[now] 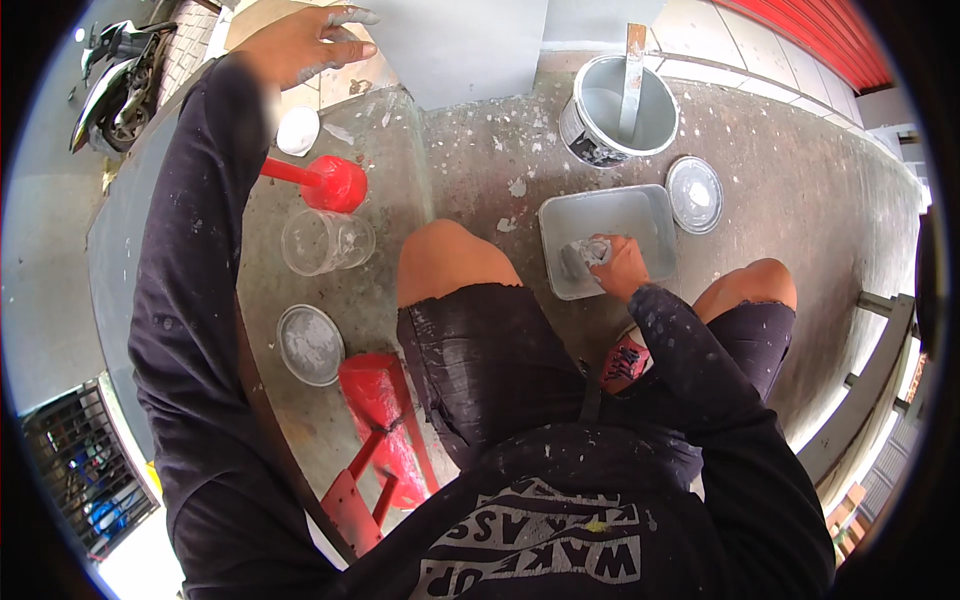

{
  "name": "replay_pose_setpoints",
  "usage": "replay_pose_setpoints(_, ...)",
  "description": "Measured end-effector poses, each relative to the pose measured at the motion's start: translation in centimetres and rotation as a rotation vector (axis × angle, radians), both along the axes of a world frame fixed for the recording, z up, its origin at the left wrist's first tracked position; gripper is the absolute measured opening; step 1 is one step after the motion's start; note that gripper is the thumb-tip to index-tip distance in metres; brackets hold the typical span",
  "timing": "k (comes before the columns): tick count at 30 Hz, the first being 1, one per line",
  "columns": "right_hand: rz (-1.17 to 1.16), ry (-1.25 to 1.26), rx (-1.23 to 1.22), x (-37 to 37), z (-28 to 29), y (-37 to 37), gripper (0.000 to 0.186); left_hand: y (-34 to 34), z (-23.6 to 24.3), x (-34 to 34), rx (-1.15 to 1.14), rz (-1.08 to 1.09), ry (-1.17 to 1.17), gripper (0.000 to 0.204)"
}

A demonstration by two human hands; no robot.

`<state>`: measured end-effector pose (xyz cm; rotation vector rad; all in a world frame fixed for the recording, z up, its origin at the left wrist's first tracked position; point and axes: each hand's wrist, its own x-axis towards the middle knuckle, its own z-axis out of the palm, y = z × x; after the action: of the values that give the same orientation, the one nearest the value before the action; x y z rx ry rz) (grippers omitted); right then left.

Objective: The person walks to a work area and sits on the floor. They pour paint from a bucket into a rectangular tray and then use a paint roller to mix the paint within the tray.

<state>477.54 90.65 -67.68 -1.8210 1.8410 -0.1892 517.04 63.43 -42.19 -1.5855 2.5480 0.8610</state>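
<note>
At the upper left, my left hand (pixel 305 48) is stretched out with fingers apart, grey smears on the fingertips and nothing in it. Just right of it stands a large smooth grey panel (pixel 465 50); whether the fingers touch it I cannot tell. Between my knees, my right hand (pixel 622 268) reaches into a shallow rectangular grey tray (pixel 655 215). Its fingers are closed on a small grey-white smeared lump (pixel 592 252), low in the tray; the exact kind does not show. A paint-like grey coating covers the inside of the tray.
Behind the tray is a bucket (pixel 590 140) with a flat wooden stick (pixel 632 85) in it. A round lid (pixel 694 195) lies beside the tray. To my left are a red mallet-like thing (pixel 335 185), a clear tub (pixel 330 242), another lid (pixel 310 345) and a red metal piece (pixel 375 400).
</note>
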Motion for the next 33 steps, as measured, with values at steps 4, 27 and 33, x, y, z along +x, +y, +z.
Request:
replay_pose_setpoints(4, -0.021, 0.018, 0.043, -0.4, 0.9, -0.7, 0.049, -0.2, -0.3, 0.2, -0.029, 0.002, -0.013, 0.06)
replay_pose_setpoints(27, -0.045, 0.095, -0.106, -2.2, 1.1, -3.7, 0.055, -0.1, -0.3, 0.4, -0.013, 0.024, -0.001, 0.059)
replay_pose_setpoints(33, 0.033, -0.1, -0.094, -0.5, 0.4, -1.8, 0.054, -0.3, -0.6, 0.5, -0.025, -0.002, 0.003, 0.065)
